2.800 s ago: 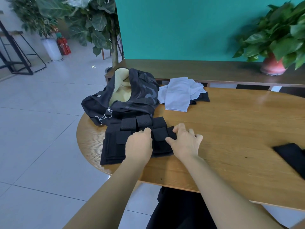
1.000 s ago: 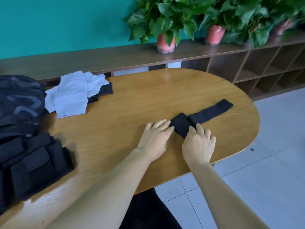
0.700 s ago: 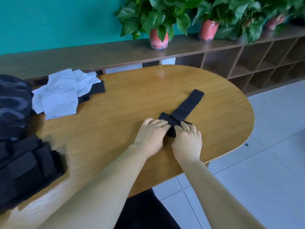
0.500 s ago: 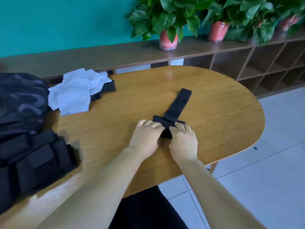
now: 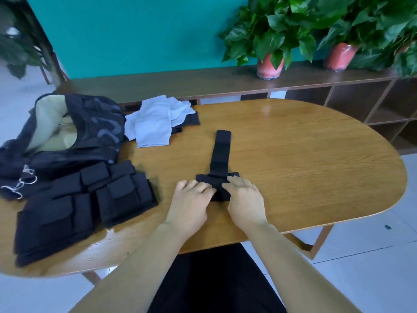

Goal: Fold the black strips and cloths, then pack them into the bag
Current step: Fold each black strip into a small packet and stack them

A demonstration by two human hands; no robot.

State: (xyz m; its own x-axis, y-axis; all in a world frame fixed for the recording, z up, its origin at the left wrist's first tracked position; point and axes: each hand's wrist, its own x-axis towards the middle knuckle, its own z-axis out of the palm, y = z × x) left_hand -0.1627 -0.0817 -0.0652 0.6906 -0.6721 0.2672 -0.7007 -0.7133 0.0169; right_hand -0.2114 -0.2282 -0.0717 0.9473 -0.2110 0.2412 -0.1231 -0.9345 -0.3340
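Both hands rest side by side on the near, wider end of the black strip (image 5: 220,152): the left hand (image 5: 191,199) with fingers curled over its left edge, the right hand (image 5: 244,197) with fingers laid across it. The strip's long axis runs straight away from the fingertips (the far end lies free), equally near both hands, so a fold would likely bring it back towards them.
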